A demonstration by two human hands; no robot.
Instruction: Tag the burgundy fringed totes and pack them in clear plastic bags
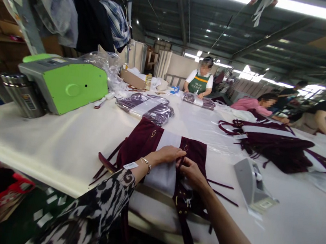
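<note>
A burgundy bag (pixel 140 137) with a wide white paper band (pixel 162 177) around it lies at the table's front edge. My left hand (pixel 169 153) rests over the band, its fingers pinched at a narrow burgundy strap. Close against it, my right hand (pixel 192 174) is also closed on this strap, just below a small gold buckle (pixel 186 146). The short piece between the fingers is partly hidden. Loose straps (pixel 223 188) stick out on both sides, and a white tag (pixel 130 166) lies by my left wrist.
Plastic-wrapped burgundy bags (pixel 147 107) lie beyond. More burgundy bags (pixel 270 141) lie to the right, behind a grey tape dispenser (pixel 252 184). At left stand a green machine (pixel 72 87) and a steel flask (pixel 25 97). Several co-workers, one in a green apron (pixel 200 83), are across the table.
</note>
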